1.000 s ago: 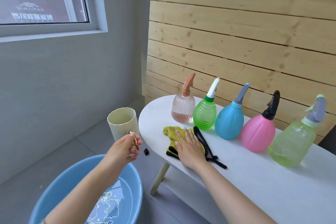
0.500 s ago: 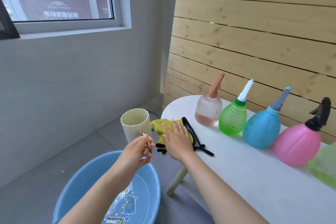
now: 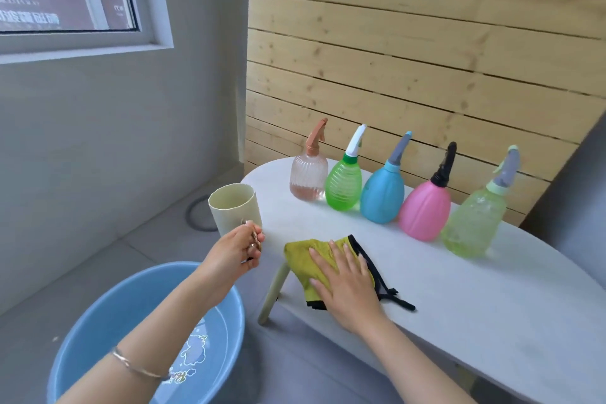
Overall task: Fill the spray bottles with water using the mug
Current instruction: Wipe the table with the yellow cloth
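My left hand (image 3: 234,251) grips the gold handle of a cream mug (image 3: 233,211), held upright in the air just left of the white table (image 3: 492,298). Flat on a yellow-green cloth (image 3: 310,254) near the table's front edge lies my right hand (image 3: 347,279), fingers straight. Several spray bottles stand in a row at the back of the table: a clear pink one (image 3: 308,177), a green one (image 3: 343,185), a blue one (image 3: 382,193), a pink one (image 3: 424,210) and a pale green one (image 3: 472,221). All have their spray heads on.
A blue basin (image 3: 95,331) holding water sits on the grey floor below my left arm. Behind the table runs a wooden plank wall; a grey wall with a window is at the left. One table leg (image 3: 273,292) slants down beside the basin.
The view has swung right and all the bottles show again. My right hand and the cloth have slid right along the table. The mug stays upright in my left hand.
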A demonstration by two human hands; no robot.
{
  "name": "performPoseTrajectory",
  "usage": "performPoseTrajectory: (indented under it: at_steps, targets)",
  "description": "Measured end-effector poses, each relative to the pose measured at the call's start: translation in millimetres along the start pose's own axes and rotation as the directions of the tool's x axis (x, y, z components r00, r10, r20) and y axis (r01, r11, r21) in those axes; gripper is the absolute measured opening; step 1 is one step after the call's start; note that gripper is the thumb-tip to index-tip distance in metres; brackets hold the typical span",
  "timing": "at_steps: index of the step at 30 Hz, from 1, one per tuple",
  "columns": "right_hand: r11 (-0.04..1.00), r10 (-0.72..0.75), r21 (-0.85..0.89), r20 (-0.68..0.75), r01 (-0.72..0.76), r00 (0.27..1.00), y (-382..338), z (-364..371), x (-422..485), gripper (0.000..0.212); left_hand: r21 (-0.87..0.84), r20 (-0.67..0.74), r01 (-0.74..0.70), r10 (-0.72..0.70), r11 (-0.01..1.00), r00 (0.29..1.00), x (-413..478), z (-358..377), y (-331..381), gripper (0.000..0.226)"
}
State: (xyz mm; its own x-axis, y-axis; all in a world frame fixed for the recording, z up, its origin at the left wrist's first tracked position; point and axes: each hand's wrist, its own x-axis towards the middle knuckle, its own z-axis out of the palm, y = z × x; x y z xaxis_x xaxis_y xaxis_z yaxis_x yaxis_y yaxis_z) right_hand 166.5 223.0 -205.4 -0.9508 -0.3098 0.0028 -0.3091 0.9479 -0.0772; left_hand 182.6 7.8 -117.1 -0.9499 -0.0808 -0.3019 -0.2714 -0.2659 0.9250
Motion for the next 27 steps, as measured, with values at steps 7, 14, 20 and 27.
performPoseTrajectory:
  at_steps: [7,14,20,27]
  targets:
    - [0.980,0.192,0.049,-0.024,-0.191,0.981,62.5,-10.7,-70.5,0.102,-0.003,0.083,-0.004,0.004,1.000,0.997,-9.4,25.3,-8.2,0.029]
    - [0.879,0.469,0.075,0.034,-0.470,0.883,121.1,-25.3,-132.7,0.049,0.032,0.139,0.029,-0.033,0.999,0.990,-25.6,44.9,-29.2,0.029]
    - [0.762,0.626,0.129,0.102,-0.634,0.773,115.0,-33.6,-129.6,0.052,0.025,0.192,0.024,-0.028,0.999,0.981,-37.5,51.5,-36.0,0.029]
    - [0.799,0.561,0.154,0.154,-0.581,0.813,49.0,-28.4,-81.6,0.063,0.092,0.193,-0.035,0.017,0.995,0.981,-26.4,52.9,-32.1,0.032]
